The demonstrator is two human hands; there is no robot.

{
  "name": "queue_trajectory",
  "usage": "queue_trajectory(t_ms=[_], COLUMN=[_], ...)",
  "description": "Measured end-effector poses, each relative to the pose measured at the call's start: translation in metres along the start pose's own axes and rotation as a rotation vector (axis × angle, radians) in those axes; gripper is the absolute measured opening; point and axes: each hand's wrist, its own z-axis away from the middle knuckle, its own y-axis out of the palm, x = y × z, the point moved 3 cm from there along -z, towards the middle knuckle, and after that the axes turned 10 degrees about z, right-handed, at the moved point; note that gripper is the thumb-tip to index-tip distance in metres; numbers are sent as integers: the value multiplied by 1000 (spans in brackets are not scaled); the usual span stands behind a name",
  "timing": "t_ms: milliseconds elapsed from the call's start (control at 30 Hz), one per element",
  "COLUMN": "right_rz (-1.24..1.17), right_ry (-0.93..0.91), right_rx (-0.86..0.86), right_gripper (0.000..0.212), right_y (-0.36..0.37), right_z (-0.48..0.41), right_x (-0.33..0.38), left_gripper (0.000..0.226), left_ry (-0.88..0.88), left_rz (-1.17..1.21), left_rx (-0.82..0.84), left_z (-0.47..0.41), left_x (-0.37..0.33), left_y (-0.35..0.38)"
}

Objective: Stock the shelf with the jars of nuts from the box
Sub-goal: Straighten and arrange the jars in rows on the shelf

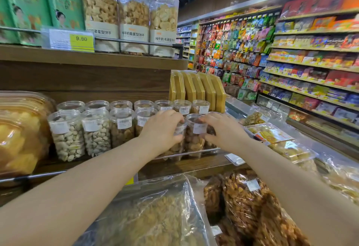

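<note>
Head view, mid-frame: left hand [161,129] fingers [173,114] wrap a jar [178,143], right hand [225,132] grips the next jar [194,138]; pistachio jars [67,135] left, bags [155,212] below.

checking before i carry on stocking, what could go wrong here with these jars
1. The left hand and right hand grip jars right at the shelf's front rail. A slip could tip one over it onto the bags below.
2. The row looks tightly packed, so pushing in may knock the neighbouring jar.
</note>
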Motion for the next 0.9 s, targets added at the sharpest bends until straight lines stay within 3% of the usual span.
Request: queue_trajectory(t_ms=[200, 533, 900], right_rz=[72, 29, 157], right_ry=[-6, -13, -40], right_rx=[-61, -94, -50], right_gripper=[37, 31, 33], right_y=[0, 0, -1], right_z=[-8, -9, -48], right_x=[7, 7, 22], left_gripper=[42, 34, 36], left_ry=[-2, -64, -137], left_rz=[-17, -229, -165], left_rx=[4, 68, 21], left_z=[-3, -28, -31], left_x=[3, 9, 12], left_y=[1, -10, -8])
